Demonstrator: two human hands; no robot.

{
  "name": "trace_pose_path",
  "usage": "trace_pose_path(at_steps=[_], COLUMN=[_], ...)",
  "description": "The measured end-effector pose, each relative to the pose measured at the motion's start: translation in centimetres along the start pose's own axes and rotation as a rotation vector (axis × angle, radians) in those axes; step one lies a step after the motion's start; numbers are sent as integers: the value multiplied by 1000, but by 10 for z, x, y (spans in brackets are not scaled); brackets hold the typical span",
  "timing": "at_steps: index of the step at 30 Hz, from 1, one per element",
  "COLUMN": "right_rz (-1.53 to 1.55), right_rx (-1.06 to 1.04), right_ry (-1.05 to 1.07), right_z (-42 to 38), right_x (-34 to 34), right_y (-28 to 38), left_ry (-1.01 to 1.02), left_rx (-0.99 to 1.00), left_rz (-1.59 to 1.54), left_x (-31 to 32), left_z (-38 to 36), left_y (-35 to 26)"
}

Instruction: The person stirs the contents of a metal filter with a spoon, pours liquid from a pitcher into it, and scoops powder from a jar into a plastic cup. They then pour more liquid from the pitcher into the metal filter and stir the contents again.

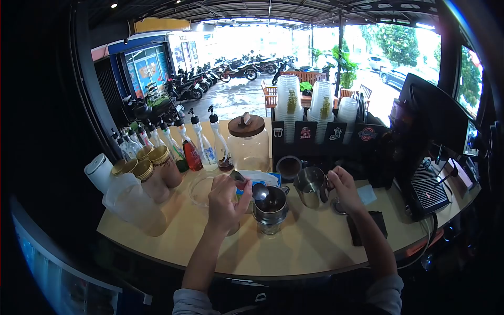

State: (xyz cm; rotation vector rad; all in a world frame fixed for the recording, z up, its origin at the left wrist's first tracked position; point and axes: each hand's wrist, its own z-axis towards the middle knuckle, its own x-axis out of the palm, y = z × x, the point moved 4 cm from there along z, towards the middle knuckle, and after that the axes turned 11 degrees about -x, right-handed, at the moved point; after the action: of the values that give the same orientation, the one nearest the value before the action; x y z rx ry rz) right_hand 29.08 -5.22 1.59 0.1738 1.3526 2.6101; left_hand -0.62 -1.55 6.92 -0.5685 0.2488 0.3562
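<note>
Head view: L hand pinches a spoon btwn thumb & fingers, its shiny bowl at the rim of a metal dripper, L side. Dripper sits upright on a small glass, approx. mid-counter, dark contents inside. R hand has fingers closed around the handle of a metal pitcher, held just R of the dripper & apart from it; pitcher contents can't be made out. Small round metal piece lies below R hand, dark cloth nearby under R forearm. Behind the dripper: glass jar w/ wooden lid, plus a round dark container. Pump bottles stand L of jar; translucent jug far L. Clear cup stacks rise from black holder, back R. Motorbikes parked outside.
</note>
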Motion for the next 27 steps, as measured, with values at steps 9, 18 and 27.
trace_pose_path(at_steps=[9,18,27], right_rz=[-89,-168,-238], right_rx=[70,-25,-18], right_ry=[141,219,244], right_z=[33,48,47], right_x=[34,48,58], right_y=[55,45,60], left_ry=[-16,-11,-11], left_rx=[-102,-114,-131], left_rz=[-81,-127,-133], left_x=[-7,-8,-9], left_z=[-3,-5,-7], left_y=[-4,-6,-6])
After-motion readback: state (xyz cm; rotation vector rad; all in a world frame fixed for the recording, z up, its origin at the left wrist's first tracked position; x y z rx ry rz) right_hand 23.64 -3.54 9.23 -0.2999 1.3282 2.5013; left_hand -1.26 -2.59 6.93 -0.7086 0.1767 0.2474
